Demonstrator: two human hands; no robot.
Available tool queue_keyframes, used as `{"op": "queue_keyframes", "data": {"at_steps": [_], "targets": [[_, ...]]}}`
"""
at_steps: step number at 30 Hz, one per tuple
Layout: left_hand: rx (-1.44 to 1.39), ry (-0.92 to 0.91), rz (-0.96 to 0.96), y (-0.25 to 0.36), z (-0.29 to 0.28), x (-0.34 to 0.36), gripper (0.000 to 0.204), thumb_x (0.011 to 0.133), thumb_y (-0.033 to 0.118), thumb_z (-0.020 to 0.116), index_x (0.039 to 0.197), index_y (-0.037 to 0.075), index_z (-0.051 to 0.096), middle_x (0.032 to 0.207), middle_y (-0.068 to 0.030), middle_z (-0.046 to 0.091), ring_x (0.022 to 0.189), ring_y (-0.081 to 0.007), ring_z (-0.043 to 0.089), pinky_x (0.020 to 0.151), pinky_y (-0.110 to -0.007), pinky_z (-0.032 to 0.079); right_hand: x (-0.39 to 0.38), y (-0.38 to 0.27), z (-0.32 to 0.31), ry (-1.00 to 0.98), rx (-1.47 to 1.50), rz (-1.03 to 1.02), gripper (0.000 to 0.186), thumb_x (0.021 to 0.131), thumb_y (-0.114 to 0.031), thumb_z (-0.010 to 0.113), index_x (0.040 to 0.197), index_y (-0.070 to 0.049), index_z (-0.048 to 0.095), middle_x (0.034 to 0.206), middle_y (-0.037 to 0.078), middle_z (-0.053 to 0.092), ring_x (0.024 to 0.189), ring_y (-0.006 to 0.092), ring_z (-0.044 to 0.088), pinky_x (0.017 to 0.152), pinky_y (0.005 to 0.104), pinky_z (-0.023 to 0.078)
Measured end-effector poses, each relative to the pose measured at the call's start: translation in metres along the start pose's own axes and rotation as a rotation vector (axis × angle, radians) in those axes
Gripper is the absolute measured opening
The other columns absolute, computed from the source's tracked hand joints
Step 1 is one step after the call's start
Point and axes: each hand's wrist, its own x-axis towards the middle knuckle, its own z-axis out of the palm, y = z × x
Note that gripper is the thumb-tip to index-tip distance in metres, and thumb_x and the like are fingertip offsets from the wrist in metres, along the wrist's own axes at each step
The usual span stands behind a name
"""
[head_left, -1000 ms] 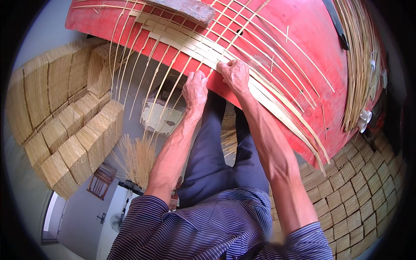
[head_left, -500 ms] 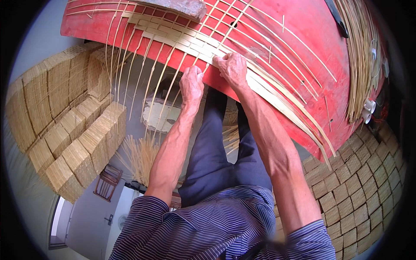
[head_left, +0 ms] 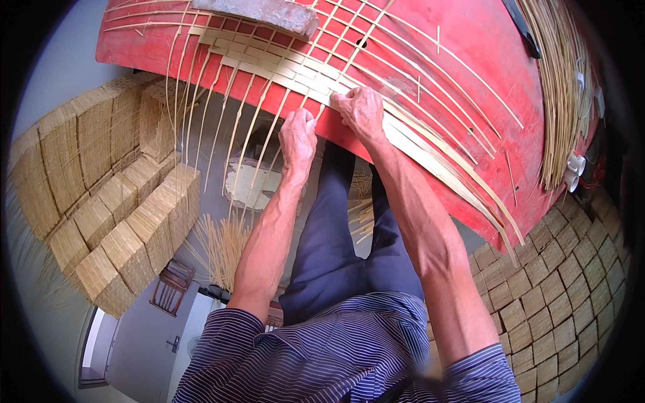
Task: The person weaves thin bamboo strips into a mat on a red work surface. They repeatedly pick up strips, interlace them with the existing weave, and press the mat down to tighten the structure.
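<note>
A partly woven lattice of pale strips [head_left: 282, 64] lies on the red board [head_left: 490, 80], with narrow strip ends hanging over its near edge. My left hand [head_left: 297, 138] is closed in a pinch on one narrow strip just off that edge. My right hand [head_left: 363, 115] is closed at the weave's near band, its fingertips on the pale strips; wider strips [head_left: 433, 168] run from beside it toward the lower right. A rough grey slab [head_left: 255, 17] rests on the weave beyond both hands.
A long bundle of strips [head_left: 557, 101] and white cups [head_left: 574, 171] lie at the board's right. Stacked woven blocks [head_left: 127, 228] stand at the left, more cover the lower right [head_left: 551, 295]. Loose strips [head_left: 225, 248] sit below, near a door [head_left: 141, 342].
Both hands stay closed at the weave's near edge and have shifted only slightly, the right one a little to the left. The whole view has shifted a little as well.
</note>
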Motion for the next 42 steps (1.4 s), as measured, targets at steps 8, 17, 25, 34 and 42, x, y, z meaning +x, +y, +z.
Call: {"op": "queue_keyframes", "data": {"at_steps": [8, 17, 25, 34, 42], "targets": [[0.081, -0.013, -0.042, 0.006, -0.004, -0.003, 0.009, 0.088, 0.01, 0.067, 0.089, 0.004, 0.059, 0.083, -0.0142, 0.062, 0.076, -0.0373, 0.062, 0.067, -0.046, 0.049, 0.001, 0.001, 0.001, -0.015, 0.039, -0.004, 0.035, 0.077, -0.03, 0.064, 0.069, 0.003, 0.07, 0.068, 0.028, 0.066, 0.07, 0.0418, 0.068, 0.071, 0.0491, 0.054], [0.121, 0.041, -0.007, 0.018, -0.026, -0.021, 0.015, 0.087, 0.008, 0.067, 0.098, 0.002, 0.06, 0.086, -0.0147, 0.063, 0.075, -0.0326, 0.065, 0.066, -0.044, 0.05, -0.05, 0.013, -0.03, 0.052, 0.15, -0.261, 0.015, 0.085, -0.009, 0.058, 0.084, 0.003, 0.067, 0.071, 0.022, 0.066, 0.067, 0.0395, 0.065, 0.069, 0.045, 0.052], [-0.136, -0.103, -0.173, 0.004, -0.032, -0.101, 0.01, 0.09, 0.008, 0.063, 0.096, 0.0, 0.061, 0.081, -0.0167, 0.063, 0.075, -0.034, 0.064, 0.07, -0.042, 0.051, -0.078, 0.026, -0.047, 0.07, -0.223, -0.586, 0.037, 0.079, 0.0, 0.069, 0.114, 0.0, 0.056, 0.107, 0.021, 0.062, 0.094, 0.0391, 0.062, 0.075, 0.0478, 0.051], [-0.497, -0.019, -0.846, -0.112, 0.093, -0.139, 0.036, 0.103, 0.027, 0.051, 0.129, 0.003, 0.056, 0.111, -0.0153, 0.071, 0.091, -0.0285, 0.07, 0.081, -0.042, 0.054, -0.073, -0.016, -0.038, -0.054, -0.403, -0.657, 0.071, 0.078, -0.004, 0.073, 0.141, 0.008, 0.042, 0.14, 0.027, 0.047, 0.131, 0.0445, 0.045, 0.109, 0.0485, 0.039], [-1.796, 0.558, -0.361, -0.154, 0.12, 0.029, 0.062, 0.104, 0.052, 0.043, 0.15, 0.009, 0.041, 0.152, -0.0117, 0.046, 0.137, -0.0302, 0.046, 0.114, -0.051, 0.039, -0.036, -0.022, -0.038, -0.13, -0.547, -0.761, 0.089, 0.069, -0.006, 0.084, 0.144, 0.007, 0.039, 0.148, 0.024, 0.042, 0.14, 0.0432, 0.038, 0.114, 0.0493, 0.037]]}}
